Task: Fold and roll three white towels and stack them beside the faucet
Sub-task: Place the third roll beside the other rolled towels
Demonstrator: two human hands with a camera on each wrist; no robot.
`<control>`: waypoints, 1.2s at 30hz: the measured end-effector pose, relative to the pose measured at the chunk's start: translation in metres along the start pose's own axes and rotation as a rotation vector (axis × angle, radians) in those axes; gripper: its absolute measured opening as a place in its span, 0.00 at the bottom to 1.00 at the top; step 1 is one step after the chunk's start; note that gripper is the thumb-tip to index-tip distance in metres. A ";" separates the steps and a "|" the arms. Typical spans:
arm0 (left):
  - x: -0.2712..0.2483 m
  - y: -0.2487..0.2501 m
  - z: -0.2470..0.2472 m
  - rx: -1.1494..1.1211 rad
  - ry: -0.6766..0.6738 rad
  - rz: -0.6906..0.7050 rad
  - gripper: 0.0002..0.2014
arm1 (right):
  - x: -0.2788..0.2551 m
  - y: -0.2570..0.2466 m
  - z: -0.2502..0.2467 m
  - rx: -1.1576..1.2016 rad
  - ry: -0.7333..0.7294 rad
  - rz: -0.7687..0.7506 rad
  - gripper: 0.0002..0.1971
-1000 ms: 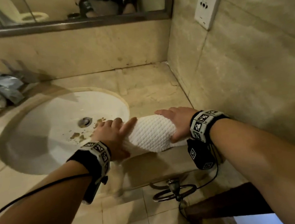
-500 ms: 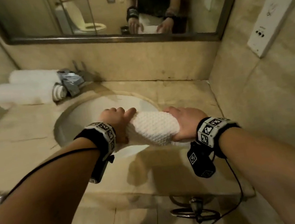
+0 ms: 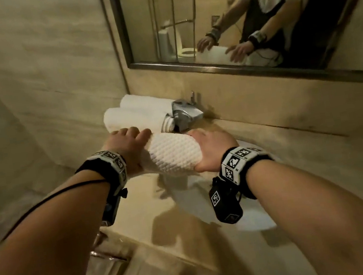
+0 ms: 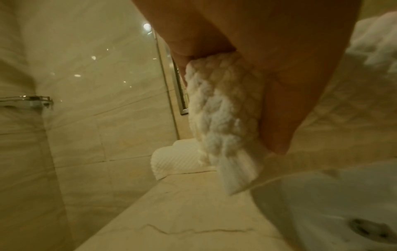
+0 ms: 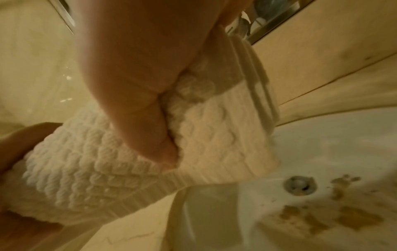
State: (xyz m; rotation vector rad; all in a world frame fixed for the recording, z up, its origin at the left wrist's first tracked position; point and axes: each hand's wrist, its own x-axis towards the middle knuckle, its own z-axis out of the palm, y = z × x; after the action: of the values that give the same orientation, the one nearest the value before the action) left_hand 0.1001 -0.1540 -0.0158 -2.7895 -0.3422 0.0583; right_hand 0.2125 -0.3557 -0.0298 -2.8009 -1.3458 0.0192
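Rolled towel [image 3: 173,156] is in the air over the near edge of the sink [image 3: 255,220], carried end to end between both hands — left hand [image 3: 127,142] at its 9 o'clock end, right hand [image 3: 215,151] at its 3 o'clock end, each grip curled and clamped on the roll. In the right wrist view the thumb [image 5: 150,135] digs into the waffle weave, so the cloth is soft and squashy, light, not slippery and not fragile. It has no stiffness of its own: the roll would likely sag or unwind if one end were let go, and the loose outer edge [image 5: 253,152] shows underneath near that thumb. Best hold is as now, both ends squeezed inward with the flap pinned — set it down flap side under, I'd judge. Two rolled towels [image 3: 135,113] already lie on the counter [image 3: 140,213] at 11 o'clock from the hands, side by side and touching, just left of the faucet [image 3: 185,112]. The carried one looks like the third, near them but not touching. The sink has brown stains by the drain [image 5: 299,186]; keep the cloth out of it.
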 end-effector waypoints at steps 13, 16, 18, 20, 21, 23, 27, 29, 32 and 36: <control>0.109 -0.144 0.095 0.083 -0.064 0.101 0.46 | 0.165 -0.085 0.045 0.034 -0.151 0.198 0.47; 0.135 -0.157 0.111 0.087 -0.060 0.095 0.44 | 0.193 -0.087 0.054 0.061 -0.169 0.217 0.47; 0.149 -0.163 0.118 0.081 -0.070 0.095 0.43 | 0.207 -0.086 0.056 0.058 -0.165 0.211 0.47; 0.157 -0.170 0.125 0.107 -0.074 0.097 0.42 | 0.218 -0.090 0.059 0.020 -0.163 0.178 0.47; 0.163 -0.173 0.129 0.105 -0.074 0.081 0.41 | 0.225 -0.093 0.061 -0.009 -0.170 0.157 0.48; 0.170 -0.178 0.132 0.083 -0.081 0.049 0.37 | 0.236 -0.100 0.068 -0.047 -0.171 0.117 0.48; 0.180 -0.177 0.152 0.033 -0.049 0.054 0.29 | 0.255 -0.101 0.081 -0.060 -0.171 0.089 0.47; 0.183 -0.173 0.161 -0.047 -0.024 0.065 0.26 | 0.257 -0.099 0.085 -0.082 -0.157 0.077 0.47; 0.184 -0.173 0.160 -0.010 -0.171 -0.031 0.33 | 0.255 -0.100 0.089 -0.048 -0.121 0.082 0.46; 0.184 -0.164 0.142 -0.129 -0.331 -0.054 0.59 | 0.245 -0.103 0.084 0.118 -0.113 0.130 0.46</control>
State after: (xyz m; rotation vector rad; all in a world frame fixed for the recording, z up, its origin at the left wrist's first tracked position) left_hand 0.2298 0.0858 -0.0965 -2.8927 -0.5172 0.5052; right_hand 0.2832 -0.0977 -0.1095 -2.8194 -1.1381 0.2546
